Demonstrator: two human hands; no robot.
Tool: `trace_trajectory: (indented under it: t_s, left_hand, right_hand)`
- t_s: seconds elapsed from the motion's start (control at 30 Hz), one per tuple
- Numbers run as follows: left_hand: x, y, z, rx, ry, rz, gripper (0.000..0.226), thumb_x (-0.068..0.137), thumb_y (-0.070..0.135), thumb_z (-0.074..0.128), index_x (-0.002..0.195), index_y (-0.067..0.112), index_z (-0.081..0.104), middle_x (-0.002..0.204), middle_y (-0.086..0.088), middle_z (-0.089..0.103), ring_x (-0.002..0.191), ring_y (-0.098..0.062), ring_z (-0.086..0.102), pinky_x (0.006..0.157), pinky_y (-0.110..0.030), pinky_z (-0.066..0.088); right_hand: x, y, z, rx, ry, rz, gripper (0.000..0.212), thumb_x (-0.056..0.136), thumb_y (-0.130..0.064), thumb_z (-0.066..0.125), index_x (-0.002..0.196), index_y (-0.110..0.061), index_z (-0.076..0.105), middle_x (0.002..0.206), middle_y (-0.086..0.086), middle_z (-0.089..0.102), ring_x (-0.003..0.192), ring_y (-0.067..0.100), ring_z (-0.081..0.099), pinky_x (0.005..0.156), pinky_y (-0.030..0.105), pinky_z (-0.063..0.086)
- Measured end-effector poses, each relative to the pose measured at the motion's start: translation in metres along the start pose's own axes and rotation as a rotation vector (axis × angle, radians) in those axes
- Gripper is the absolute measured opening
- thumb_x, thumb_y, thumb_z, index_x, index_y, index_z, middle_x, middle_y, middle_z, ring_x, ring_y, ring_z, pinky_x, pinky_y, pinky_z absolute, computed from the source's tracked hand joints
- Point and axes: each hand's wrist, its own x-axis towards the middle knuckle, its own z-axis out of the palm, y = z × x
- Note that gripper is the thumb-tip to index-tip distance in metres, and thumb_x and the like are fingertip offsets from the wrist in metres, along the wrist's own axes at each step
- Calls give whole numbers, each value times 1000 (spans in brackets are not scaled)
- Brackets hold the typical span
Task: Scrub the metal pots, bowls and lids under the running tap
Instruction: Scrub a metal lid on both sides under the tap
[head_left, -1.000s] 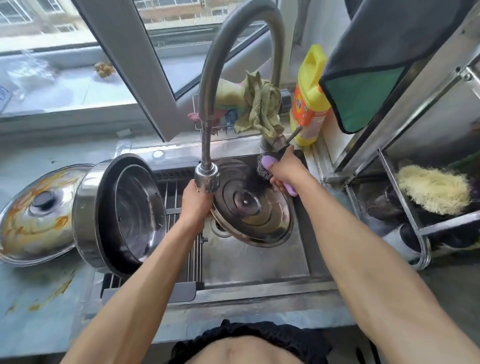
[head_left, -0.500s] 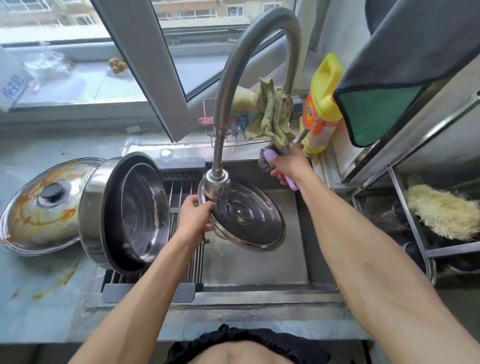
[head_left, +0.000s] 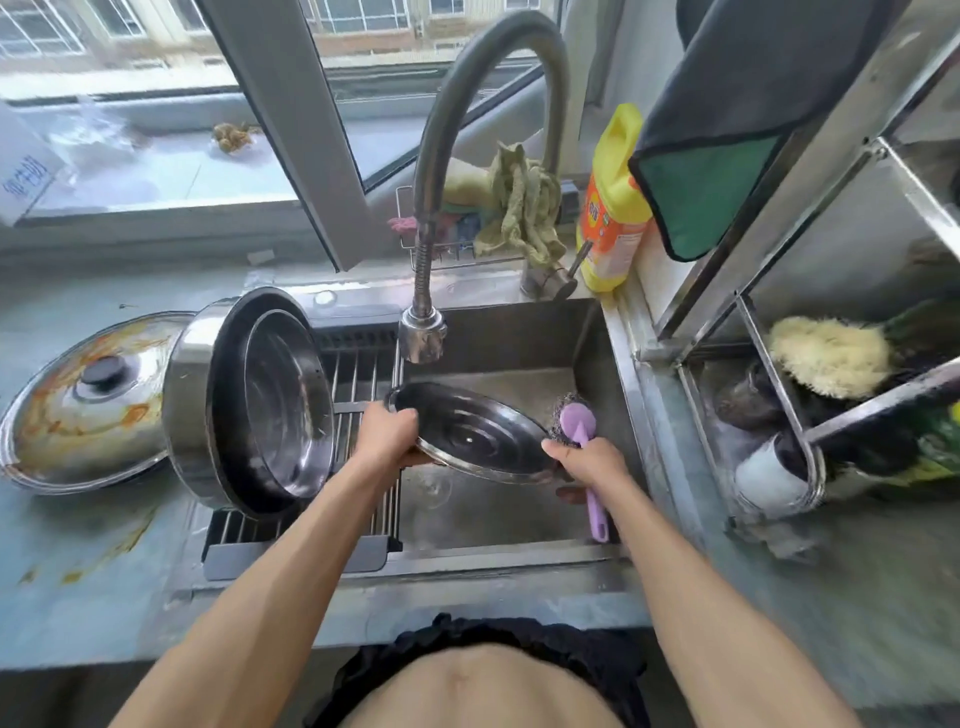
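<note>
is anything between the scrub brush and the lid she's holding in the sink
Nothing visible. The right hand grips the purple brush, whose wire head sits right at the far edge of the lid. The left hand holds the lid's opposite rim, clear of the brush.

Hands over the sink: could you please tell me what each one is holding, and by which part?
The left hand grips the metal lid by its left rim; the right hand holds the purple scrub brush by its handle.

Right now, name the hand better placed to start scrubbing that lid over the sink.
Right hand: it grips the purple brush, whose head sits at the lid edge. Left hand holds the lid's opposite rim.
</note>
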Motion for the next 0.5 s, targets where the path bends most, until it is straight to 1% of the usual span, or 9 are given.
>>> trace_trajectory:
  t_s: [0.03, 0.07, 0.1, 0.17, 0.2, 0.27, 0.3, 0.4, 0.5]
  left_hand:
    - [-5, -1, 4, 19, -27, 8, 27, 87, -13, 37, 87, 3, 59, 70, -14, 60, 41, -17, 59, 34, -23, 45]
    - [-7, -1, 8, 43, -51, 20, 25, 88, -12, 38, 85, 3, 57, 68, -13, 58, 35, -13, 56, 32, -21, 41]
    - [-9, -1, 10, 65, -58, 40, 20, 88, -10, 39, 87, 0, 57, 69, -14, 58, 31, -10, 52, 30, -20, 38]
    - [-11, 2, 12, 101, -60, 74, 18, 87, -5, 41, 95, -3, 58, 74, -18, 59, 36, -13, 55, 31, -22, 39]
    - [-11, 4, 13, 112, -69, 47, 18, 88, -6, 40, 94, -4, 57, 75, -20, 61, 40, -18, 60, 31, -23, 42]
    - [-12, 10, 12, 140, -89, -18, 16, 92, -8, 37, 88, -3, 52, 73, -24, 62, 38, -23, 63, 28, -20, 38]
    - [-13, 11, 13, 142, -100, -14, 17, 92, -8, 38, 85, -1, 51, 73, -24, 63, 38, -23, 63, 28, -20, 38]
    - [-6, 9, 17, 97, -70, 84, 14, 88, -6, 46, 85, 4, 56, 80, -21, 66, 51, -24, 67, 39, -26, 48]
    - [1, 1, 11, 85, -67, -40, 11, 91, -10, 43, 91, -1, 51, 55, -12, 54, 33, -16, 54, 32, -20, 42]
  right_hand:
    - [-6, 5, -1, 74, -12, 16, 49, 87, -34, 72, 124, -3, 60, 85, 7, 71, 74, 28, 72, 67, 30, 59]
    - [-10, 4, -2, 106, 10, 19, 35, 89, -22, 71, 116, -2, 62, 75, 5, 67, 61, 22, 67, 57, 25, 56]
    - [-9, 3, -2, 95, 70, 13, 31, 89, -14, 67, 116, 0, 62, 71, 4, 64, 55, 18, 62, 51, 22, 50]
    - [-4, 2, -4, 61, 152, -12, 34, 87, -9, 62, 121, -2, 62, 81, 7, 65, 58, 19, 58, 53, 23, 43]
    - [-3, 1, -6, 25, 130, -8, 33, 85, -8, 61, 118, -5, 64, 85, 8, 64, 60, 20, 57, 57, 22, 42]
    - [-8, -1, -7, -107, 14, 44, 7, 84, -8, 61, 86, -14, 59, 69, 5, 58, 55, 19, 51, 57, 23, 40]
    - [-10, 4, -5, -145, -7, 68, 14, 84, -7, 60, 78, -15, 51, 59, 4, 54, 51, 18, 47, 53, 23, 38]
    - [-11, 3, -5, -82, 57, 13, 16, 85, -4, 56, 95, -17, 54, 57, 4, 58, 48, 17, 49, 41, 20, 34]
    - [-14, 5, -8, -104, -9, 37, 16, 92, -9, 56, 77, -14, 51, 40, 1, 53, 45, 17, 48, 46, 21, 37]
